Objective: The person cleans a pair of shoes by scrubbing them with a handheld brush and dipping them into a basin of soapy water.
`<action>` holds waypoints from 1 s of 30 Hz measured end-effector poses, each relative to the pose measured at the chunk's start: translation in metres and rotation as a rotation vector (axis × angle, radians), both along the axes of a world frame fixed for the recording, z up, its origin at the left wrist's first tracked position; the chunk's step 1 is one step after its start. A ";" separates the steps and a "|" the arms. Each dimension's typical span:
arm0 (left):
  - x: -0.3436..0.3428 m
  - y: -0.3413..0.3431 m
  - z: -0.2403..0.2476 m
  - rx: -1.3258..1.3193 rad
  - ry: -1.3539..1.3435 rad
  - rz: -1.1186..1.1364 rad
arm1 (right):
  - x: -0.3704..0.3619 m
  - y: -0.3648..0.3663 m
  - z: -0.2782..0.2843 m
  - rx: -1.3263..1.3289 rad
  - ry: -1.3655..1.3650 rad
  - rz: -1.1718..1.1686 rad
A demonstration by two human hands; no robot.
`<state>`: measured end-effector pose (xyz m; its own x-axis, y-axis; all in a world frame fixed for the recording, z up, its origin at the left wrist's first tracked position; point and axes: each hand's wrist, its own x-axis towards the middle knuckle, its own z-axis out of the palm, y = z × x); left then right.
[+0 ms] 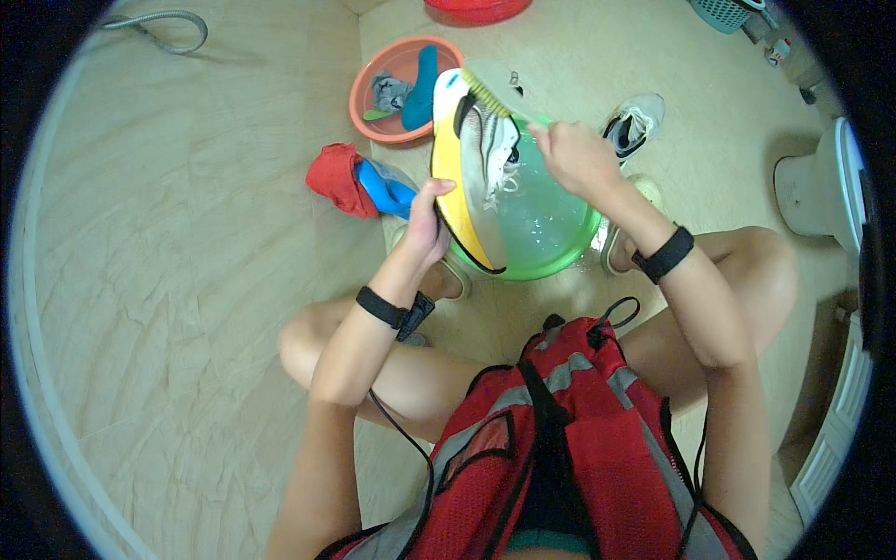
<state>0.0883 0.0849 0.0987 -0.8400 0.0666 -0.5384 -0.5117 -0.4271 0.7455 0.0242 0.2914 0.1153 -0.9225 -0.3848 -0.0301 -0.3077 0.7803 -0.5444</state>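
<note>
My left hand (430, 220) grips a white and yellow sneaker (465, 191) by its sole, thumb over the yellow side. The shoe is tilted up over a green basin (583, 238) of cloudy water, its toe pointing away from me. In my right hand (576, 161) is a scrubbing brush (487, 93), fingers closed round its pale handle. The brush's yellow-green bristles meet the shoe near the toe. White laces hang loose at the shoe's opening. Part of the basin is hidden behind the shoe and my right hand.
An orange basin (360, 110) with blue insoles and a grey cloth stands beyond the shoe. To the left lie a red cloth (336, 182) and a blue plastic object (385, 189). Another sneaker (637, 123) rests right of the green basin. A toilet (821, 187) is at far right.
</note>
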 end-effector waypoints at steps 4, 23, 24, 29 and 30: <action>0.005 -0.005 -0.011 -0.023 0.085 0.012 | 0.018 -0.005 -0.012 -0.067 0.020 0.106; 0.011 -0.002 -0.003 -0.233 0.432 -0.187 | -0.041 0.010 -0.017 -0.992 -0.907 -0.518; 0.010 0.003 0.002 -0.316 0.518 -0.219 | -0.042 0.012 -0.013 -1.134 -1.025 -0.474; 0.005 -0.004 -0.004 -0.585 0.639 -0.363 | -0.042 0.018 0.006 -1.481 -1.250 -0.419; 0.006 -0.007 -0.008 -0.692 0.682 -0.384 | -0.041 0.016 0.014 -1.479 -1.241 -0.465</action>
